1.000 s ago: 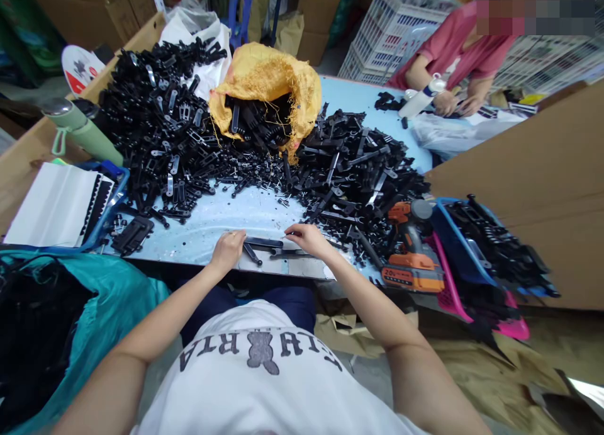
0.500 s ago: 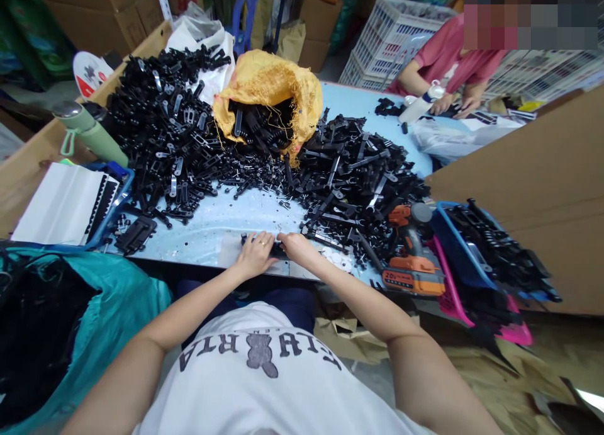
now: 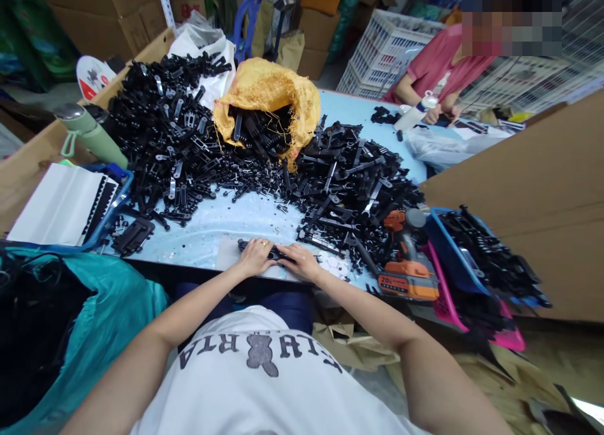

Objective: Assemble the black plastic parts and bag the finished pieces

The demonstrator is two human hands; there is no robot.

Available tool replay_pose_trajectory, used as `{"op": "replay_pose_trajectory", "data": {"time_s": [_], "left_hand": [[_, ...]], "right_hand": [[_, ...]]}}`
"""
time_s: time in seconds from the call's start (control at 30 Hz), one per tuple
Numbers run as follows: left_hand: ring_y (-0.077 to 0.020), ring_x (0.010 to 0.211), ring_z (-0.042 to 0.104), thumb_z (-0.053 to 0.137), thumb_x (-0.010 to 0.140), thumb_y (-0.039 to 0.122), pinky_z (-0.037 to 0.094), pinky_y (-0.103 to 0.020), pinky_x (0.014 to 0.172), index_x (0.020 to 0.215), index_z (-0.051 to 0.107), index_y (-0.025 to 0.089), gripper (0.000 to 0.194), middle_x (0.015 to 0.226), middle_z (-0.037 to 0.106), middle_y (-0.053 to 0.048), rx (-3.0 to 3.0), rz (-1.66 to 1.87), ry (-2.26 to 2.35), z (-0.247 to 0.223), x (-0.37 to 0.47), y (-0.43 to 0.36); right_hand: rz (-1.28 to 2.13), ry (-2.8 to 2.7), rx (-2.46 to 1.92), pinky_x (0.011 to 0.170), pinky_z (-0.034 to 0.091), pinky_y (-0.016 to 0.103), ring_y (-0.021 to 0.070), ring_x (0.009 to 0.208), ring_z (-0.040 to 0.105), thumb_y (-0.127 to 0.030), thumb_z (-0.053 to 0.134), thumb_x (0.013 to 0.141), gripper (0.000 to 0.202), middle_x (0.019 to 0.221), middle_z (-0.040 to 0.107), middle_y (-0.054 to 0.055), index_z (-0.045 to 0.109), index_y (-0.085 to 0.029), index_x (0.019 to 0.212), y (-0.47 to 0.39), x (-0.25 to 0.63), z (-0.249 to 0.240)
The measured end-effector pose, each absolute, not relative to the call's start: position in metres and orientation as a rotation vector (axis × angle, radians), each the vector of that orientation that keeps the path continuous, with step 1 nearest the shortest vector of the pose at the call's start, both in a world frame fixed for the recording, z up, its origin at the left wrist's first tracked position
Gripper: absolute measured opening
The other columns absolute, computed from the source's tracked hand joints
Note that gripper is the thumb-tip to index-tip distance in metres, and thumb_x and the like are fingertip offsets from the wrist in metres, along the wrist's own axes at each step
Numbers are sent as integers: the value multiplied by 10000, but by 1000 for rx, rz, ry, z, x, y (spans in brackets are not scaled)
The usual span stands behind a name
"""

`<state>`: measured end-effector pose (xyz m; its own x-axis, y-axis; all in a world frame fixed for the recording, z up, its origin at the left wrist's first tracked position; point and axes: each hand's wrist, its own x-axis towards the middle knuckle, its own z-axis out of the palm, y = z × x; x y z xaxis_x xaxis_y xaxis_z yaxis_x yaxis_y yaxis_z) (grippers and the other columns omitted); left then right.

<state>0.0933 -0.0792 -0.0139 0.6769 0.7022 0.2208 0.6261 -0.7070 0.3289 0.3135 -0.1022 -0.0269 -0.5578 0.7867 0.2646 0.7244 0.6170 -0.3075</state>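
Note:
At the table's near edge, my left hand [image 3: 256,257] and my right hand [image 3: 299,262] close on one long black part [image 3: 274,252]. Its left end sticks out past my left fingers, and a dark stretch shows between the two hands. Fingers cover the rest, so its exact kind cannot be made out. A pale sheet lies under the left hand. Just beyond the hands, small screws and black pieces [image 3: 264,178] are scattered. A heap of black parts and wrench-shaped tools [image 3: 352,170] lies to the right of them.
An orange cordless drill [image 3: 408,265] stands right of my hands, beside a blue basket [image 3: 460,268] of black parts. A yellow sack [image 3: 264,82] spills parts at the back. On the left are a green bottle [image 3: 92,133] and a teal bag [image 3: 127,303]. A co-worker [image 3: 434,70] handles things at far right.
My right hand has flattened from a pinch and now lies with its fingers along the black part, more of which shows. The co-worker's hands have shifted slightly.

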Motion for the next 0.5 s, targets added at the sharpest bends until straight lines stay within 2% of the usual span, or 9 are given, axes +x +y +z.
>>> {"op": "replay_pose_trajectory", "data": {"time_s": [0.07, 0.13, 0.23, 0.33, 0.5], "left_hand": [[-252, 1043, 519, 487, 858, 351, 367, -396, 909, 1147, 537, 144, 359, 1096, 596, -126, 2642, 617, 1191, -14, 85, -91], [-259, 1012, 545, 438, 876, 349, 383, -402, 890, 1043, 604, 143, 313, 1022, 625, -138, 2544, 633, 1467, -15, 77, -104], [-265, 861, 608, 426, 861, 405, 434, -366, 760, 840, 664, 132, 363, 824, 658, -144, 2270, 331, 1851, -16, 70, -116], [-247, 760, 644, 408, 858, 386, 447, -320, 677, 812, 687, 118, 389, 764, 674, -147, 2092, 108, 1931, -16, 70, -116], [-246, 765, 662, 394, 864, 472, 456, -305, 666, 826, 693, 144, 446, 770, 692, -131, 2077, 115, 1903, -16, 64, -112]], "right_hand": [[141, -2429, -1266, 813, 453, 372, 204, 937, 559, -392, 483, 897, 392, 1121, 628, 107, 546, -199, 1232, -102, 306, -17], [76, -2331, -1288, 860, 433, 403, 220, 1008, 540, -368, 470, 906, 373, 1193, 590, 119, 548, -202, 1230, -100, 286, -11], [172, -2315, -1156, 914, 425, 397, 222, 1118, 501, -367, 430, 921, 401, 1274, 529, 132, 514, -195, 1273, -91, 241, -8], [389, -2399, -1089, 933, 432, 370, 207, 1150, 495, -375, 375, 940, 418, 1298, 513, 121, 488, -205, 1305, -80, 204, -12], [624, -2258, -1168, 962, 419, 317, 155, 1125, 518, -324, 300, 966, 415, 1230, 576, 81, 465, -206, 1328, -74, 197, -17]]}}
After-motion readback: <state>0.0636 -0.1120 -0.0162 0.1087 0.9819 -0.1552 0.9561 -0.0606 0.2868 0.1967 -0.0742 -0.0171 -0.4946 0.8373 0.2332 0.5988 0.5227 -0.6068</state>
